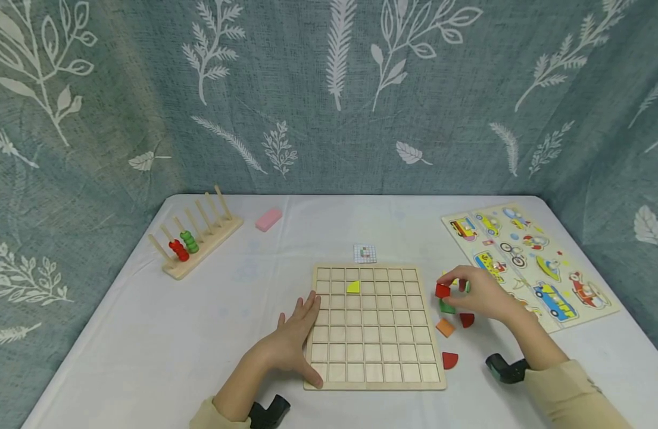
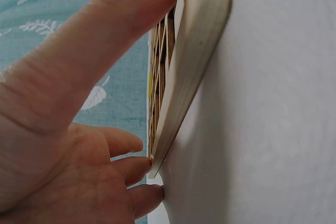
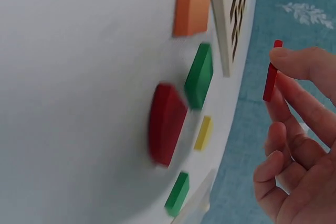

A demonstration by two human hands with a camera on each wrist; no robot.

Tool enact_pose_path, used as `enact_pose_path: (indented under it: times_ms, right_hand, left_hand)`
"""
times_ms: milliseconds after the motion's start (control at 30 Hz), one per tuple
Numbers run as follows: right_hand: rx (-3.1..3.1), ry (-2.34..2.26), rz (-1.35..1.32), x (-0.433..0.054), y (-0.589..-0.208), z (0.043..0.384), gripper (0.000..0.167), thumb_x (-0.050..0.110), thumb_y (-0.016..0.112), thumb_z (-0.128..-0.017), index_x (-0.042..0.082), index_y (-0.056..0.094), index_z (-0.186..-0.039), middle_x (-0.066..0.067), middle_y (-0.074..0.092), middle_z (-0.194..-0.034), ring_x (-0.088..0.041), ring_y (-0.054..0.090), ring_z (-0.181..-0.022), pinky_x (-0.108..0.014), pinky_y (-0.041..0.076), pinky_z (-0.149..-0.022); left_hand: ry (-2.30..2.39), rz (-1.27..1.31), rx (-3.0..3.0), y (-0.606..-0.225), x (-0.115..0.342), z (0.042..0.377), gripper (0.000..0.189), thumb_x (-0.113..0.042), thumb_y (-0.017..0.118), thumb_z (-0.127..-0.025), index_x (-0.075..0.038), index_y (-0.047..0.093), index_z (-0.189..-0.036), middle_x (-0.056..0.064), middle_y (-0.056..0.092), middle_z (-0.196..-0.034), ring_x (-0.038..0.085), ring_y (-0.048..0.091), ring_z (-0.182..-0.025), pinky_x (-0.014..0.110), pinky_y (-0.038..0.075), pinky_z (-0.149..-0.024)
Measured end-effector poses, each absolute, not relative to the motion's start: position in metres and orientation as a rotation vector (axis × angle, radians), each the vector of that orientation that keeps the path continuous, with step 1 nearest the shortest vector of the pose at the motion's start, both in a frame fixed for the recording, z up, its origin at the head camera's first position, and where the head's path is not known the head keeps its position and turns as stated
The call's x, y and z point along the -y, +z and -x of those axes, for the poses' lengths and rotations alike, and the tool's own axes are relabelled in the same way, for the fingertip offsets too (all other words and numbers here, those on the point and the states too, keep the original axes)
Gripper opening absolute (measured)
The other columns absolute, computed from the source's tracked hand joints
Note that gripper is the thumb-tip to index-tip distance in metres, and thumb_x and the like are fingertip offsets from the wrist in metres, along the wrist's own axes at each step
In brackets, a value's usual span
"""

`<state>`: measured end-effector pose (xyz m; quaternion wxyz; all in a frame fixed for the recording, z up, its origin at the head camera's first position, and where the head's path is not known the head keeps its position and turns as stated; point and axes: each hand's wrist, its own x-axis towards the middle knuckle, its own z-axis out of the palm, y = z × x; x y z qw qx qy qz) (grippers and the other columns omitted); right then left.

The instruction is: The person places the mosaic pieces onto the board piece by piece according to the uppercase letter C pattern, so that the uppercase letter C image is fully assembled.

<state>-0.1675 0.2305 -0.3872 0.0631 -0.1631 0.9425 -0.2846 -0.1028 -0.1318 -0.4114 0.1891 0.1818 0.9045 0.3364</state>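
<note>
My right hand [image 1: 479,292] pinches a small flat red block [image 3: 270,81] between thumb and fingertips, raised over the loose pieces right of the board. My left hand [image 1: 287,344] rests spread along the left side of a wooden grid board [image 1: 375,385], its thumb at the near left corner. One yellow piece [image 1: 353,288] sits in a cell of the board's upper part. Beside the board's right edge lie an orange block [image 1: 445,328], a green piece [image 3: 199,77], a dark red piece [image 3: 167,124], a yellow piece [image 3: 203,132] and a red rounded piece [image 1: 450,360].
A small pattern card [image 1: 365,254] lies behind the board. At the back left stands a wooden peg rack [image 1: 208,244] with red and green beads, near a pink block [image 1: 268,219]. A picture puzzle board [image 1: 527,256] covers the right side. A patterned curtain [image 1: 307,95] hangs behind the table.
</note>
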Motion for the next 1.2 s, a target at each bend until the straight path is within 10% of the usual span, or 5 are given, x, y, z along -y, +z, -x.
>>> enact_pose_path:
  times_ms: [1200]
  right_hand:
    - [-2.708, -0.968, 0.740, -0.173, -0.397, 0.185, 0.026, 0.009, 0.075, -0.072, 0.007, 0.069, -0.096, 0.002, 0.062, -0.088, -0.016, 0.047, -0.073, -0.025, 0.042, -0.054]
  left_hand:
    - [0.934, -0.510, -2.560, -0.413, 0.130, 0.103, 0.139, -0.029, 0.092, -0.038, 0.003, 0.009, -0.145, 0.016, 0.000, -0.151, 0.037, -0.003, -0.137, 0.066, -0.001, -0.100]
